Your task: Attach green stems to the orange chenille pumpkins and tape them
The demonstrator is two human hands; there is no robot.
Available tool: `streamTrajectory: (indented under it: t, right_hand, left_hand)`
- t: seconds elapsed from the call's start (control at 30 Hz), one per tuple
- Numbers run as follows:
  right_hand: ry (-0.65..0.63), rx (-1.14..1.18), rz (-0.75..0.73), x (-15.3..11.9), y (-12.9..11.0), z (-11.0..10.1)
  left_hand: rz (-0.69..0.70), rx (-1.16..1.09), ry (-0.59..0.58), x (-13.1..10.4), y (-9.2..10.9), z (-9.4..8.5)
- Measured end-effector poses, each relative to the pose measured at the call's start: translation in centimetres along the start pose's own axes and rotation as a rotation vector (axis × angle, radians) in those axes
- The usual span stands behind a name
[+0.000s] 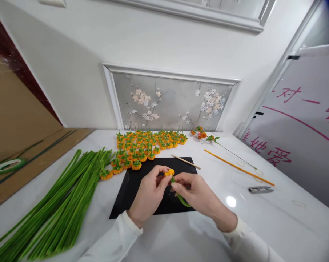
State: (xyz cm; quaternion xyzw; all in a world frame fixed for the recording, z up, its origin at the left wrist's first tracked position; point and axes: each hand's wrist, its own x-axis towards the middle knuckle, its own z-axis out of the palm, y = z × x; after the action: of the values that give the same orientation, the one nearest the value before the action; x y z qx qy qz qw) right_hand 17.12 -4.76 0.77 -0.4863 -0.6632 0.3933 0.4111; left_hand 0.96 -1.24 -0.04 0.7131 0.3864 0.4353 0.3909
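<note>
Above the black mat (123, 203), my left hand (149, 191) pinches a small orange flower piece (169, 173) between thumb and fingers. My right hand (194, 191) is just beside it, its fingers closed on a green fuzzy stem (183, 201) that curves down below them. The stem's upper end meets the underside of the orange piece. Many orange flowers with green tops (141, 155) stand in rows behind the mat. To the left lies a large bundle of green fuzzy stems (68, 203).
A thin wooden stick (186, 161) lies across the mat's back edge. On the right are an orange fuzzy stem (237, 166), metal snips (261, 190) and a wired flower spray (202, 135). Green tape (7, 166) rests on cardboard at far left. A wall closes off the back.
</note>
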Motion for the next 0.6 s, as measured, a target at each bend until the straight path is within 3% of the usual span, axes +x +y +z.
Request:
streamTrajectory:
  t: [0.23, 0.37, 0.47, 0.6]
  right_hand:
    - [0.074, -0.023, -0.061, 0.6, 1.0, -0.6]
    - [0.103, -0.068, -0.120, 0.5, 0.8, -0.8]
    - [0.171, 0.022, -0.108, 0.4, 0.5, -1.0]
    - [0.158, 0.096, -0.152, 0.1, 0.1, -0.9]
  left_hand:
    - [0.105, -0.218, -0.058, -0.5, 1.0, 0.3]
    - [0.123, -0.144, -0.018, -0.7, 1.5, 0.3]
    - [0.143, -0.071, 0.011, -0.7, 1.5, 0.2]
    - [0.161, 0.022, -0.008, -0.7, 1.1, 0.2]
